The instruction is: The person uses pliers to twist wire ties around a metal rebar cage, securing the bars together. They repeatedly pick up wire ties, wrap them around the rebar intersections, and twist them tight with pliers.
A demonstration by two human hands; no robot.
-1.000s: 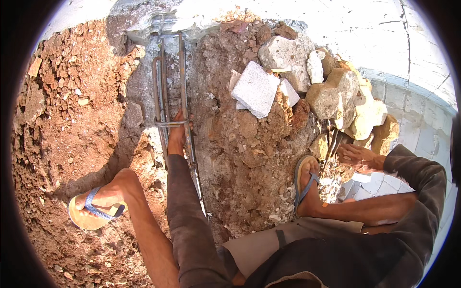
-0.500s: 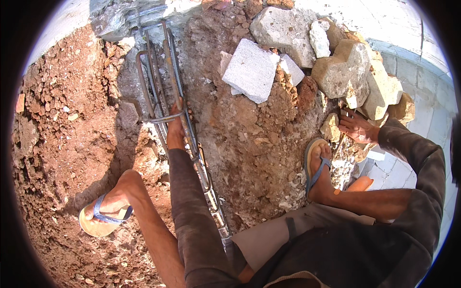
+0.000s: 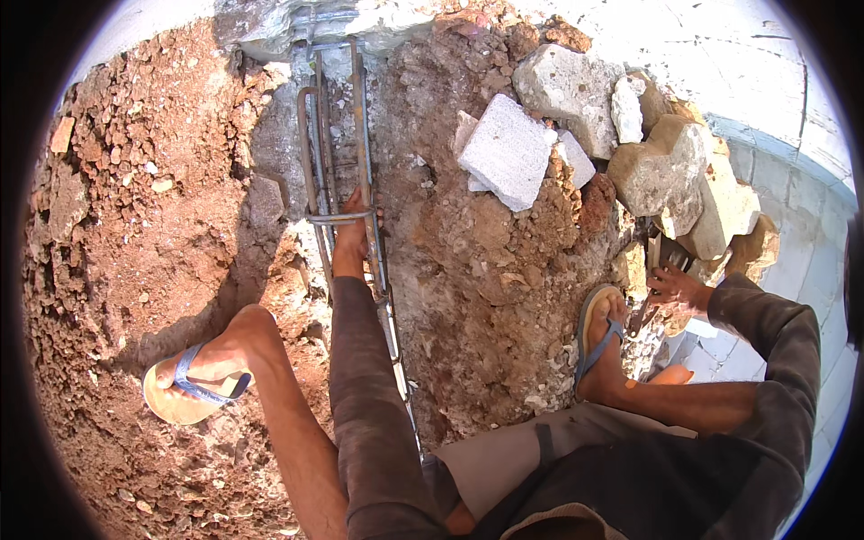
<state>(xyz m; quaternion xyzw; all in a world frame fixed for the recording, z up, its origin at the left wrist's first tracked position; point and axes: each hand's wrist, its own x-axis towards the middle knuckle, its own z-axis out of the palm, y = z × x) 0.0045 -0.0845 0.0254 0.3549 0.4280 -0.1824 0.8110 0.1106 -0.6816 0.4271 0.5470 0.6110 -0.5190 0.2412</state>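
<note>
Two hands: left hand (image 3: 353, 236) clasps the long rusty steel rebar cage (image 3: 346, 171); right hand (image 3: 673, 290) grips a dark tool, unclear.
Axis: cage runs straight ahead, away from the body.
Nearer: left.

Two sandals (image 3: 184, 396), two hands (image 3: 353, 236) (both gripping).

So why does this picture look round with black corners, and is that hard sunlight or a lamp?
Head view: a fisheye lens gives the black ring and bends the paving edges. Hard sun casts a dark shadow beside the left foot; white concrete at the top glares. The left hand on the rebar looks sharp.
</note>
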